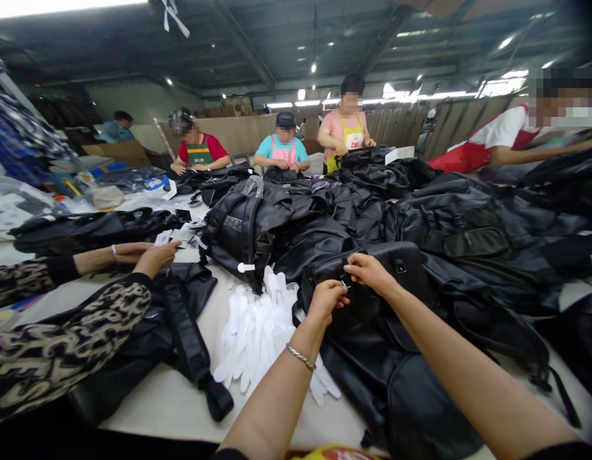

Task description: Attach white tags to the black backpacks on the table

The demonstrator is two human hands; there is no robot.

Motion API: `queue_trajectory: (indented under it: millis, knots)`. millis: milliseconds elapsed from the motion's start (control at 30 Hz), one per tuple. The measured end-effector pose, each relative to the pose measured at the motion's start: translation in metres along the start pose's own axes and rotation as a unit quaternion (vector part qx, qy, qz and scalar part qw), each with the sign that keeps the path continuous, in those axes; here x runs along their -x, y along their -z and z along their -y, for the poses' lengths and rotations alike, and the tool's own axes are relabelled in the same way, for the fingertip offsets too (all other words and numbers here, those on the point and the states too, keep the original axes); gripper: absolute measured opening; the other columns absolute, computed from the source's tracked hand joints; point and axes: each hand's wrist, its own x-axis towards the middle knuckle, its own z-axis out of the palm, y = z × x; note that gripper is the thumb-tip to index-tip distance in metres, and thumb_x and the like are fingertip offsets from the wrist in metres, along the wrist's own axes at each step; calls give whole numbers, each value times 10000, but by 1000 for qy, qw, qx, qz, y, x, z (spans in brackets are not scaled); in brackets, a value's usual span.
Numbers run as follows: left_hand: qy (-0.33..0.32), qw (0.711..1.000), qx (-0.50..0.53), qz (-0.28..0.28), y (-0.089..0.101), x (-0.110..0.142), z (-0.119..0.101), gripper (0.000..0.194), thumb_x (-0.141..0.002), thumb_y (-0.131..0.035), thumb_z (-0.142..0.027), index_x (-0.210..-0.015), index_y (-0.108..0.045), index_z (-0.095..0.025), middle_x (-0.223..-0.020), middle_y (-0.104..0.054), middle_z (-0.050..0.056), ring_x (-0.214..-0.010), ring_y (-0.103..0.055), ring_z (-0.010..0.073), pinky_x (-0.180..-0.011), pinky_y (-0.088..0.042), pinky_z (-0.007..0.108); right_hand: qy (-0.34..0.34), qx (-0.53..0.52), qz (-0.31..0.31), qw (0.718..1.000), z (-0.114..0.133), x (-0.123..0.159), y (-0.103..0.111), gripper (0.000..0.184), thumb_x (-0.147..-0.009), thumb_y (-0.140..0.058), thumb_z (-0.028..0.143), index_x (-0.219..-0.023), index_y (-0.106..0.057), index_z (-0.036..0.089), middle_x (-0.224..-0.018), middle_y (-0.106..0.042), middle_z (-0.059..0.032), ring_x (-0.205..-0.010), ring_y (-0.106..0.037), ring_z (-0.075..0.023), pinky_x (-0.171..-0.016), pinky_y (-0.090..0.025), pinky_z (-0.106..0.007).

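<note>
A black leather-look backpack point(373, 358) lies on the table in front of me, its flap and a metal buckle point(399, 266) facing up. Over its upper edge my left hand point(330, 299) is closed in a pinch, with a small shiny piece point(344, 285) at the fingertips, too small to make out. My right hand point(371, 273) pinches the end of a short black strap point(344, 262) on the bag, just above the left fingers. Left of the backpack, a loose heap of white plastic strips point(260, 326) spreads on the table.
More black bags point(286, 217) are piled across the table point(147, 402). At my left, a co-worker's hands point(155, 255) hold paper tags over another black bag with a padded strap point(190, 338). Several people work along the far side, and one leans in at the right.
</note>
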Motion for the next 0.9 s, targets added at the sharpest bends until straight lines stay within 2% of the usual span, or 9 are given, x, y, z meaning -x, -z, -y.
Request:
queue_trajectory:
  millis: [200, 400, 467, 600, 733, 800, 900]
  knots:
    - [-5, 1000, -29, -5, -2, 2, -3, 46, -622, -537, -149, -655, -542, -117, -567, -544, -8, -371, -480, 44, -339, -271, 139, -23, -41, -18, 999, 2, 5, 0, 206, -650, -525, 354, -669, -415, 181, -379, -467, 70, -279, -322, -46, -294, -222, -147]
    - [-35, 997, -36, -56, -10, 4, 3, 125, -617, -544, -140, -717, -469, -151, -504, -521, -43, -401, -508, 71, -362, -318, 144, -27, -81, -38, 996, 3, 14, -1, 245, -679, -519, 394, -714, -391, 188, -597, -595, 7, -365, -472, -84, -290, -277, -159]
    - [-58, 995, -41, -73, -11, 4, 8, 167, -615, -554, -143, -748, -455, -162, -482, -508, -58, -407, -509, 75, -374, -331, 145, -18, -84, -52, 995, 2, 19, 0, 239, -692, -535, 386, -722, -410, 185, -554, -576, 19, -366, -458, -79, -305, -278, -160]
    - [-102, 991, -38, -79, -10, 5, 17, 230, -626, -555, -170, -834, -457, -173, -518, -525, -60, -427, -516, 76, -389, -351, 148, 34, -56, -95, 993, -1, 43, 0, 188, -732, -554, 345, -724, -478, 173, -476, -517, 43, -367, -397, -60, -351, -292, -171]
    - [-146, 987, -14, -70, -7, 7, 19, 347, -641, -536, -164, -969, -432, -206, -633, -557, -51, -455, -525, 60, -415, -370, 143, 135, -5, -131, 982, -15, 78, -9, 111, -758, -554, 272, -824, -564, 184, -767, -605, -23, -629, -550, -120, -556, -451, -234]
    - [-150, 987, -7, -57, -5, 7, 19, 348, -644, -526, -157, -980, -450, -209, -680, -554, -42, -469, -529, 55, -423, -373, 141, 192, 19, -134, 972, -27, 91, -14, 97, -770, -539, 228, -855, -575, 198, -911, -597, -44, -775, -568, -154, -677, -480, -284]
    - [-150, 988, -8, -28, -4, 5, 21, 332, -652, -505, -143, -979, -508, -200, -695, -532, -33, -475, -517, 42, -429, -365, 137, 243, 59, -139, 958, -42, 101, -18, 131, -786, -504, 171, -888, -573, 212, -980, -584, -51, -892, -551, -177, -779, -478, -335]
